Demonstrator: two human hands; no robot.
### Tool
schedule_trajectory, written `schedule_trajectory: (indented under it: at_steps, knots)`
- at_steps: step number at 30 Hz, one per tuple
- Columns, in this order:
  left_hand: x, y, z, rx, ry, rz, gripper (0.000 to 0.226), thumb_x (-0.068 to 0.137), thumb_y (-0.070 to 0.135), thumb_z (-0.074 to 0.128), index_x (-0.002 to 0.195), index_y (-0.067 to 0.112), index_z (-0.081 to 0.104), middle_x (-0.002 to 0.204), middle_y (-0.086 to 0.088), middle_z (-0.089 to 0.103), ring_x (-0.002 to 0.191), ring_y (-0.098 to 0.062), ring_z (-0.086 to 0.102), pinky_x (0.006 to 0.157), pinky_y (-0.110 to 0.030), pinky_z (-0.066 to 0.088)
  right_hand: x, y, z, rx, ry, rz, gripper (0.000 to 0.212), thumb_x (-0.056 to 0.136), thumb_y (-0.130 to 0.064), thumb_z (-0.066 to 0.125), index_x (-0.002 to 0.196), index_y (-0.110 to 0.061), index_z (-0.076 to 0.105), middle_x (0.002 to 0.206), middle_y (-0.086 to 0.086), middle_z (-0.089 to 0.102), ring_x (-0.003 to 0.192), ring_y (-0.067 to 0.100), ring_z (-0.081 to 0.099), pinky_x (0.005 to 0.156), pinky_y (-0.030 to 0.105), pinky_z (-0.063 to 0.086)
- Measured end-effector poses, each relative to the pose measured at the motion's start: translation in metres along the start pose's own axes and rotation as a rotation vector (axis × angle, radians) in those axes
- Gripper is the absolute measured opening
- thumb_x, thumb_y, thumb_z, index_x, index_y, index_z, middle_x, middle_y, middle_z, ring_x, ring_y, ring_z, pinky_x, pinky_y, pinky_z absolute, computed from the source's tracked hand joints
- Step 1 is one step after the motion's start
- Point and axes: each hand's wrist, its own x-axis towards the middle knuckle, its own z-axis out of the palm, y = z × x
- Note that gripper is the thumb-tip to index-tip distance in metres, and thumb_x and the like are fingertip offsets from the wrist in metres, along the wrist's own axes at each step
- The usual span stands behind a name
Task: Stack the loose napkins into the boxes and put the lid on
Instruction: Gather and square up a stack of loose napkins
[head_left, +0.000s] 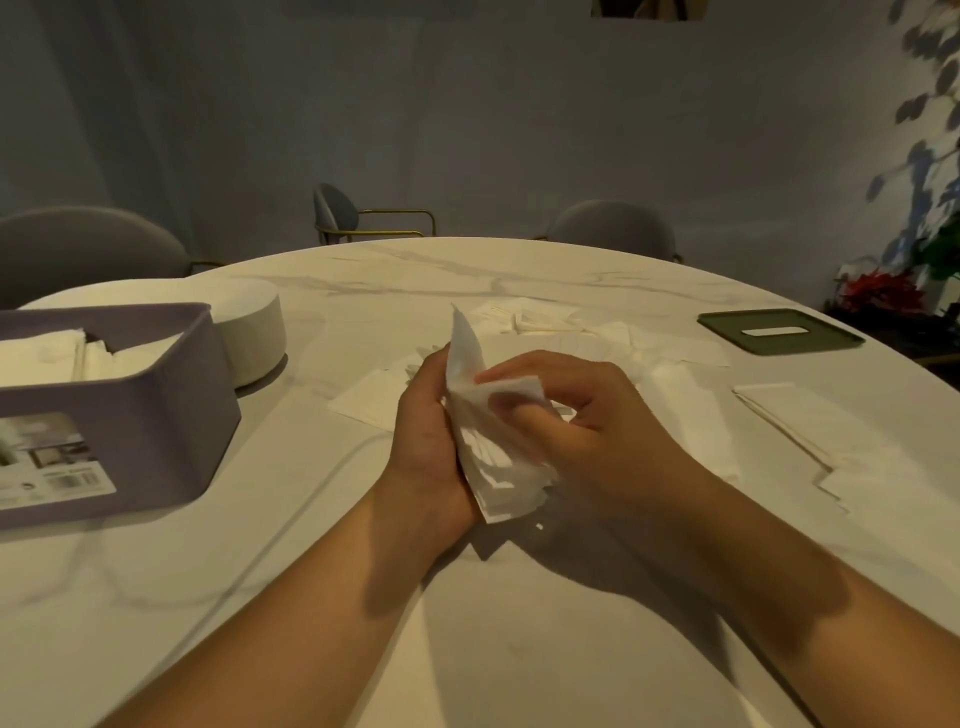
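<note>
Napkins (491, 447) stacked on edge, gripped between left hand (428, 441) and right hand (587, 415), right of the lilac tissue box (135, 410)

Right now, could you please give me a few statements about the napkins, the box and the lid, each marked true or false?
1. The left hand and the right hand both hold a stack of napkins. True.
2. The box is empty. False: napkins lie in it.
3. The lid sits on the box. False: it lies flat on the table at the right, far from the box.
4. Loose napkins lie on the table beyond the hands. True.
5. The box stands to the left of the hands. True.
</note>
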Motion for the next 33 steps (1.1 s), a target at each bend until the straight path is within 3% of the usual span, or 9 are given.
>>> schedule_trajectory:
  at_steps: [3,9,11,14,16,19,23,27,33]
  knots:
    - [0.000,-0.001,0.002,0.013,0.015,0.081,0.048,0.093,0.045,0.041,0.098,0.007,0.069,0.079,-0.016,0.069,0.066,-0.028,0.068,0.065,-0.036,0.057,0.004,-0.003,-0.002,0.254,0.230,0.146,0.023,0.095,-0.027,0.053,0.082,-0.046,0.055,0.083,-0.031,0.057,0.082,-0.004,0.061,0.062,0.005,0.049]
    - [-0.001,0.004,0.000,0.018,0.118,0.053,0.042,0.089,0.054,0.047,0.097,0.016,0.064,0.070,-0.010,0.065,0.063,-0.021,0.063,0.065,-0.034,0.054,0.011,0.007,-0.026,0.440,0.580,0.332,0.012,0.094,-0.028,0.054,0.100,-0.037,0.050,0.098,-0.018,0.053,0.078,0.013,0.060,0.068,0.019,0.053]
    - [-0.002,0.003,0.002,0.028,0.109,0.055,0.047,0.089,0.058,0.044,0.100,0.017,0.064,0.069,-0.010,0.068,0.059,-0.021,0.065,0.063,-0.034,0.056,0.009,0.007,-0.023,0.309,0.515,0.276,0.014,0.095,-0.026,0.053,0.095,-0.039,0.052,0.089,-0.024,0.054,0.078,0.007,0.059,0.066,0.015,0.049]
    - [-0.004,0.001,0.005,0.049,0.076,0.070,0.067,0.091,0.066,0.032,0.075,0.014,0.072,0.065,-0.011,0.070,0.052,-0.024,0.068,0.050,-0.032,0.057,0.003,0.007,-0.006,0.119,0.254,0.180,0.026,0.097,-0.022,0.049,0.089,-0.045,0.056,0.088,-0.031,0.056,0.082,-0.005,0.059,0.062,0.004,0.046]
    - [-0.007,0.001,0.009,0.067,0.033,0.065,0.070,0.090,0.068,0.026,0.078,0.013,0.067,0.064,-0.012,0.071,0.050,-0.024,0.068,0.041,-0.035,0.054,0.001,0.010,0.002,-0.038,0.102,0.103,0.025,0.098,-0.022,0.047,0.100,-0.043,0.059,0.099,-0.031,0.058,0.094,-0.003,0.059,0.075,0.007,0.047]
    - [-0.010,0.003,0.007,0.062,-0.034,0.024,0.069,0.087,0.069,0.030,0.088,0.009,0.065,0.067,-0.014,0.071,0.053,-0.025,0.069,0.046,-0.039,0.055,0.002,0.009,-0.002,-0.068,-0.028,0.078,0.030,0.097,-0.018,0.046,0.102,-0.045,0.059,0.097,-0.038,0.055,0.101,-0.002,0.057,0.082,0.010,0.049]
    - [-0.013,0.003,0.002,0.017,-0.067,0.001,0.075,0.087,0.068,0.035,0.079,0.006,0.076,0.075,-0.016,0.071,0.061,-0.026,0.070,0.058,-0.039,0.058,0.002,0.009,-0.014,-0.068,-0.197,0.128,0.025,0.091,-0.033,0.059,0.105,-0.053,0.057,0.102,-0.043,0.050,0.105,-0.007,0.053,0.085,0.011,0.046]
    - [-0.014,0.002,0.004,0.036,-0.042,0.015,0.067,0.091,0.064,0.031,0.088,0.007,0.065,0.071,-0.016,0.071,0.056,-0.026,0.069,0.051,-0.037,0.057,0.004,0.011,-0.018,-0.175,-0.229,0.082,0.028,0.086,-0.034,0.065,0.106,-0.051,0.057,0.114,-0.035,0.052,0.108,-0.002,0.054,0.090,0.015,0.045]
    - [-0.010,0.004,0.001,0.081,-0.008,0.044,0.069,0.089,0.069,0.029,0.104,0.013,0.066,0.081,-0.014,0.072,0.065,-0.025,0.071,0.058,-0.038,0.059,0.005,0.014,-0.019,-0.125,-0.035,0.019,0.023,0.091,-0.017,0.058,0.104,-0.032,0.071,0.098,-0.031,0.061,0.101,-0.005,0.056,0.078,0.009,0.050]
